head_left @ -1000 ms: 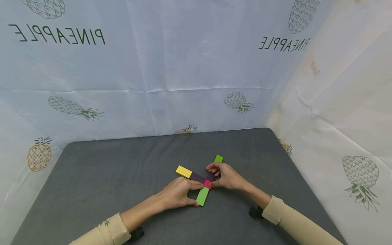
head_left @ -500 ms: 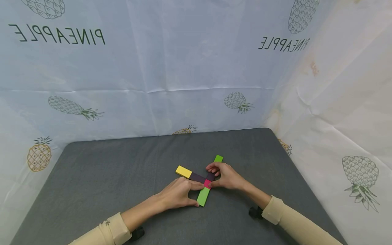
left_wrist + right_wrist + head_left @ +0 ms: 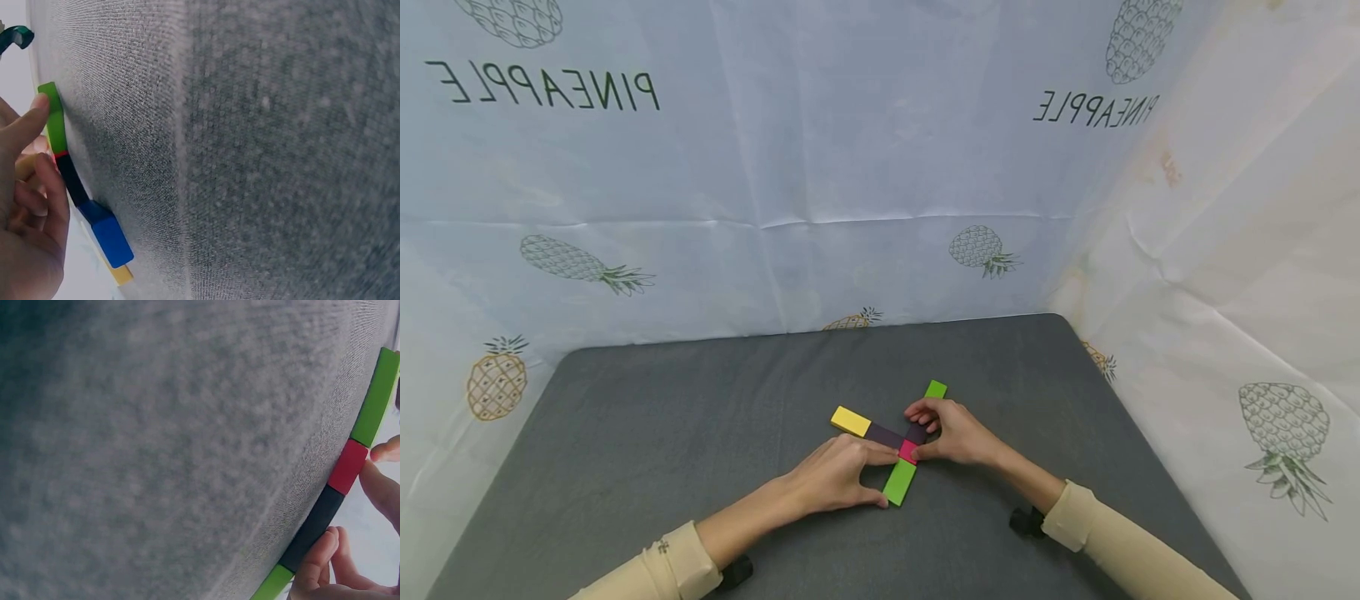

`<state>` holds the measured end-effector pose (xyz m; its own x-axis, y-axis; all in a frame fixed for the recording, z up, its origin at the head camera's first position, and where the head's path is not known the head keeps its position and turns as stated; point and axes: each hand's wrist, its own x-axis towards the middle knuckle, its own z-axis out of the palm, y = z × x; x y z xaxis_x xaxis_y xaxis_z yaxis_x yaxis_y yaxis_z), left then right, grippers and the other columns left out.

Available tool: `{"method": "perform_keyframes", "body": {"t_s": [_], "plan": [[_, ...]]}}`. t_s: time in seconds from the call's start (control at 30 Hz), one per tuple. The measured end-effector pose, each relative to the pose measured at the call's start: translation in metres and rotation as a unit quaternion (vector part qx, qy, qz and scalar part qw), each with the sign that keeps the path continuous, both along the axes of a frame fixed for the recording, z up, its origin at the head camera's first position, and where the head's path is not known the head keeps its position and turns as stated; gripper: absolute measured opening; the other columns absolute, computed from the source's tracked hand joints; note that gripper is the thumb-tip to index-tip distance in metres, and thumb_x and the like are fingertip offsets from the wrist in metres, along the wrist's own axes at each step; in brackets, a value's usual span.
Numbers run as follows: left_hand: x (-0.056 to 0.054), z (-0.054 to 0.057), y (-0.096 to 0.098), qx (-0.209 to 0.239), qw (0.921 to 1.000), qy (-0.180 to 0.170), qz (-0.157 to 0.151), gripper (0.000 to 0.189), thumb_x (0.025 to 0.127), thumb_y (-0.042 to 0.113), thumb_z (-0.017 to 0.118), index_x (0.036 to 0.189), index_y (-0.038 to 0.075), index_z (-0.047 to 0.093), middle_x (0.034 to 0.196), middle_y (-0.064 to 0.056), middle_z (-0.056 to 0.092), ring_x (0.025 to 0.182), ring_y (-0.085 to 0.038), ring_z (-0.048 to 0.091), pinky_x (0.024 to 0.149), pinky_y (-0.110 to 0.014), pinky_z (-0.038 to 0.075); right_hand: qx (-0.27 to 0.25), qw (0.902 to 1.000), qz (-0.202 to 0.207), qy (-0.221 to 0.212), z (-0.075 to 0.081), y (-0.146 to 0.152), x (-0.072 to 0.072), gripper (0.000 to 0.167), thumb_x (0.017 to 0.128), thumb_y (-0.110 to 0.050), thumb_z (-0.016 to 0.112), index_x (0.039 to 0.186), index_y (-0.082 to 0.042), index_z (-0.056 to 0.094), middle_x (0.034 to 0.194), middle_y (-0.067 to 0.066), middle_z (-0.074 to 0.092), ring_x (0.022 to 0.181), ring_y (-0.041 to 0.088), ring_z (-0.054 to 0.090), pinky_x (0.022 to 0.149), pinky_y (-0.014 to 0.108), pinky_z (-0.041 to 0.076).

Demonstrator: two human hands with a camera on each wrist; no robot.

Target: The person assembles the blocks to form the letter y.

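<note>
Coloured blocks lie joined in a Y on a grey table, with a red block point(image 3: 908, 452) at the meeting point. My left hand point(image 3: 835, 475) grips the near green block point(image 3: 899, 483), thumb at its outer end and index fingertip beside the red block. The right hand's point(image 3: 957, 433) thumb touches the red block point(image 3: 348, 467), while its curled fingers hold the black block point(image 3: 314, 525) of the right branch. A far green block point(image 3: 936, 389) ends that branch. Another black block point(image 3: 883, 434) and a yellow block point(image 3: 851, 421) make the left branch.
In the left wrist view a blue block point(image 3: 114, 240) shows beside the left branch; the left hand hides it in the head view. The grey table point(image 3: 647, 433) has a white pineapple-print curtain point(image 3: 850, 150) behind it and along its sides.
The near green block has swung slightly to the right at its outer end, the left thumb moving with it. The right hand keeps its place.
</note>
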<state>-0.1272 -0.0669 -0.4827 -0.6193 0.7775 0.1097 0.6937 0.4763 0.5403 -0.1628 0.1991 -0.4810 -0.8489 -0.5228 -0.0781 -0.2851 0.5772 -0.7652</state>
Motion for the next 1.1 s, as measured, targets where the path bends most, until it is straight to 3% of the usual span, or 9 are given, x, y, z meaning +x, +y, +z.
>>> {"method": "perform_keyframes", "body": {"t_s": [0.37,0.77,1.1], "plan": [[0.0052,0.0005,0.006,-0.019,0.9985,0.026,-0.045,0.038,0.091,0.027,0.09,0.126,0.016,0.083,0.129,0.008,0.081,0.126,-0.002,0.073,0.104,-0.024,0.06,-0.001,1.0,-0.003,-0.002,0.0012,0.0003,0.0002,0.056,0.086,-0.011,0.091,0.135,0.002,0.067,0.132,0.016,0.072,0.112,0.021,0.068,0.097,0.028,0.059],[0.0078,-0.0033,0.0071,-0.016,0.9979,0.053,-0.034,0.032,0.091,0.031,0.09,0.119,0.015,0.085,0.128,0.008,0.081,0.123,-0.002,0.074,0.1,-0.023,0.061,0.002,1.0,0.0,0.006,0.0009,0.0008,0.0006,0.055,0.087,-0.011,0.091,0.135,0.002,0.067,0.132,0.016,0.073,0.111,0.022,0.068,0.096,0.028,0.06],[0.0076,-0.0054,0.0074,-0.007,0.9986,0.047,-0.025,0.033,0.091,0.03,0.09,0.119,0.014,0.085,0.127,0.009,0.081,0.122,-0.002,0.074,0.1,-0.023,0.061,0.002,1.0,-0.002,0.006,0.0009,0.0006,0.0007,0.055,0.086,-0.01,0.091,0.135,0.002,0.067,0.131,0.016,0.073,0.112,0.023,0.068,0.096,0.029,0.06]]}}
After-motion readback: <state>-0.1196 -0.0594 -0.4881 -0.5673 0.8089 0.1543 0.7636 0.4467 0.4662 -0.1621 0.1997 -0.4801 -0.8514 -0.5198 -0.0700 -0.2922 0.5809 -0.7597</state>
